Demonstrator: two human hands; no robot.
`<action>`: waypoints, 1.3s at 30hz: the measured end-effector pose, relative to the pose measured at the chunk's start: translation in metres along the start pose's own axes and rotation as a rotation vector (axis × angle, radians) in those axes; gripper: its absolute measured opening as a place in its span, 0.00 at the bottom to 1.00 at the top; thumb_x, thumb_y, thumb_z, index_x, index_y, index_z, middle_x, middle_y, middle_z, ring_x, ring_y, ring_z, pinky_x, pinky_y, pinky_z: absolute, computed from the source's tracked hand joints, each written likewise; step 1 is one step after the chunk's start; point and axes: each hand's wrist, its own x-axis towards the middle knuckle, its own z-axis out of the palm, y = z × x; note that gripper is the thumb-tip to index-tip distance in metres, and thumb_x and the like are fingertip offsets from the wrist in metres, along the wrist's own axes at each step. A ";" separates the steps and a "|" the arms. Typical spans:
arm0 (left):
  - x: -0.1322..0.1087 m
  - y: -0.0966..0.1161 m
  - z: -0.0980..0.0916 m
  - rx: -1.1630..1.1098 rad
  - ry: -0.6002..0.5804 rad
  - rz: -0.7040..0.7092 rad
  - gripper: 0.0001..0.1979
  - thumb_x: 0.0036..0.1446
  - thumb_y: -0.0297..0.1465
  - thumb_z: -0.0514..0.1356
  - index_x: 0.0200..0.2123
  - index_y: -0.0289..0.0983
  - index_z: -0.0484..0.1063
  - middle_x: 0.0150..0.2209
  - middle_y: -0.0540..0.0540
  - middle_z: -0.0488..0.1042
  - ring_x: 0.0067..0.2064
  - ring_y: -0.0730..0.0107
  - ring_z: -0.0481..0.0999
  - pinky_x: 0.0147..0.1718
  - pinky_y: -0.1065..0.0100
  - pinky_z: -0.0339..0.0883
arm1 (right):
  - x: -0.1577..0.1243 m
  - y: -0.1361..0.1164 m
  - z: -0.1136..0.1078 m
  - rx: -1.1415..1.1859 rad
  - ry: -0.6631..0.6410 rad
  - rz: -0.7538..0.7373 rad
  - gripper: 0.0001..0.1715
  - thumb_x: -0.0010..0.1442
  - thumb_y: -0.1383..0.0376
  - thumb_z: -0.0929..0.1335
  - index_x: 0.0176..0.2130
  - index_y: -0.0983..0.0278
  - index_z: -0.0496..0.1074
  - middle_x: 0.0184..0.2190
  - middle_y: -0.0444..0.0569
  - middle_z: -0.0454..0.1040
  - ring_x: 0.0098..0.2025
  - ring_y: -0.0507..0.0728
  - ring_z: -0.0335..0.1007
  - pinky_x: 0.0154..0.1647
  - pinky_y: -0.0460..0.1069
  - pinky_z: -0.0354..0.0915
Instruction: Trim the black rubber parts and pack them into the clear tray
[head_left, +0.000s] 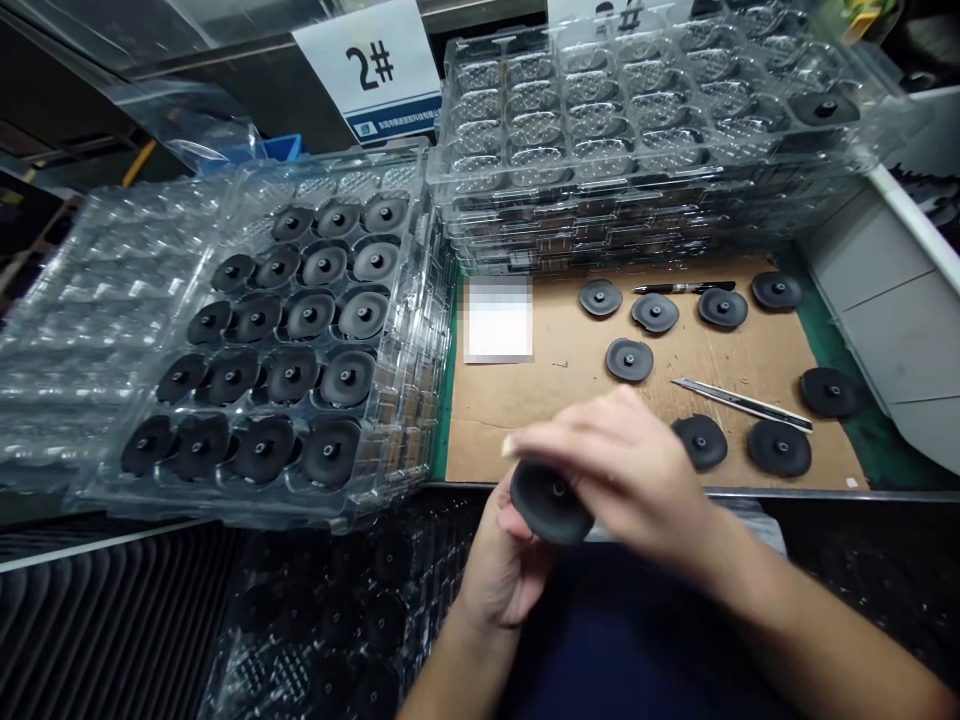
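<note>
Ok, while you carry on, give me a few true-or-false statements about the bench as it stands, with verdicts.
1. The left hand cups a black disc from below, with the right hand over it. True.
2. A utility knife lies on the cardboard sheet. True.
3. The clear tray on the left holds no discs. False: rows of black discs sit in its pockets.
4. The sign behind the trays reads 3#. False: it reads 2#.
5. A pen lies on the cardboard among loose discs. True.
</note>
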 end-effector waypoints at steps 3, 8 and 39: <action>-0.002 0.002 -0.005 -0.036 -0.089 0.063 0.35 0.37 0.45 0.68 0.51 0.41 0.70 0.53 0.42 0.72 0.49 0.53 0.74 0.51 0.59 0.66 | -0.012 0.035 0.008 0.038 0.008 0.391 0.12 0.63 0.64 0.63 0.44 0.59 0.73 0.35 0.45 0.75 0.35 0.52 0.68 0.36 0.48 0.58; -0.002 0.001 -0.010 -0.112 -0.124 0.036 0.32 0.41 0.44 0.66 0.52 0.42 0.69 0.54 0.43 0.71 0.52 0.55 0.73 0.52 0.61 0.65 | -0.056 0.069 0.045 0.122 -0.130 0.560 0.14 0.61 0.64 0.62 0.42 0.62 0.75 0.34 0.48 0.76 0.34 0.54 0.70 0.33 0.48 0.64; -0.009 -0.001 0.006 0.033 -0.041 0.210 0.30 0.41 0.37 0.70 0.50 0.45 0.70 0.52 0.47 0.72 0.55 0.58 0.69 0.53 0.65 0.64 | -0.013 -0.040 0.004 0.127 -0.153 0.043 0.15 0.62 0.72 0.60 0.46 0.66 0.70 0.35 0.51 0.72 0.36 0.56 0.68 0.39 0.50 0.67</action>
